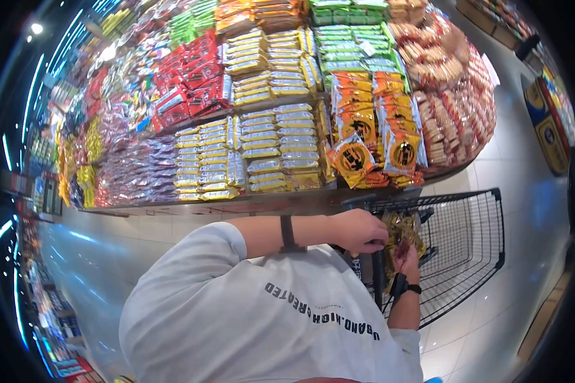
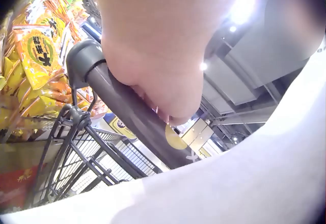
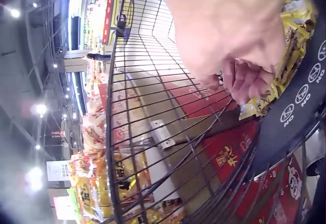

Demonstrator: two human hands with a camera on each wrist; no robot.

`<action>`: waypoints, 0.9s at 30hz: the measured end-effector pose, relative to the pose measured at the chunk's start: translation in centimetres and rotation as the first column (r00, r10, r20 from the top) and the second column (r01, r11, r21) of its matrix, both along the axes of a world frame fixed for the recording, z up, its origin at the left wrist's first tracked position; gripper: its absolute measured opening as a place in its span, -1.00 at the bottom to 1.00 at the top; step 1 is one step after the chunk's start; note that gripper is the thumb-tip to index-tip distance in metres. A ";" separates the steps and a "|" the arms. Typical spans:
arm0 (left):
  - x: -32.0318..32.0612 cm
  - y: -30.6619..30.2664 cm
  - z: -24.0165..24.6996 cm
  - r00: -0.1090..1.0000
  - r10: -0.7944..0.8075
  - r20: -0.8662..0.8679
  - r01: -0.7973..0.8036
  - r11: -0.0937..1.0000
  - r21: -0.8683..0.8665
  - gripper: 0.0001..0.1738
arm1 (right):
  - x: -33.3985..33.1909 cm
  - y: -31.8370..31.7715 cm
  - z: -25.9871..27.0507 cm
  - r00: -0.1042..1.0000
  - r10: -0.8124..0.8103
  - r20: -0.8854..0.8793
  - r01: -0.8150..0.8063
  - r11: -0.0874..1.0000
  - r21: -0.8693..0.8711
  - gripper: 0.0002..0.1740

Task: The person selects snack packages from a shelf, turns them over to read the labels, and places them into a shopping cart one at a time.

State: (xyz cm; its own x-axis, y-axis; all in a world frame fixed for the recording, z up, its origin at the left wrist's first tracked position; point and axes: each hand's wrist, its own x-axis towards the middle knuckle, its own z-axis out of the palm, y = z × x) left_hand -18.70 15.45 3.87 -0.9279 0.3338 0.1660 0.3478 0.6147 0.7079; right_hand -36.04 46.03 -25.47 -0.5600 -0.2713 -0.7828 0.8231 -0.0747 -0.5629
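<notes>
A shop aisle with a pale tiled floor [image 1: 453, 345] runs around a long display surface [image 1: 204, 209] that curves at its right end. It carries tight rows of packs: purple packs [image 1: 131, 166] toward the left, red packs [image 1: 191, 76] and yellow packs [image 1: 281, 140] in the middle, green packs [image 1: 351, 48] farther back, orange packs [image 1: 367, 127] hanging over the front edge, and pinkish packs [image 1: 450, 121] heaped at the rounded end. A black wire cart [image 1: 501, 223] stands beside this corner, its dark handle [image 2: 132, 109] next to the person, who wears a white shirt [image 1: 236, 332] with dark lettering. A clear bag [image 1: 402, 228] of yellow-wrapped pieces sits in the cart, just past the handle, near a dark panel [image 3: 290, 101] printed with round symbols. Both hands are close together there. The left hand [image 1: 359, 231], with a dark strap [image 1: 287, 231] above it, lies over the handle with fingers bent; whether it grips the handle or the bag cannot be told. The right hand [image 1: 407, 260], a black band [image 1: 415, 289] at its wrist, is at the bag's near side, fingers curled; whether they pinch the plastic is unclear. The right wrist view shows red panels [image 3: 229, 157] beyond the cart's wires.
</notes>
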 end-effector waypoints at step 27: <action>3.7 -6.0 -0.1 0.984 -0.144 -0.106 0.167 0.951 0.262 -0.75 | 9.5 -11.1 15.6 0.128 0.695 -0.708 -0.477 0.669 0.570 -0.31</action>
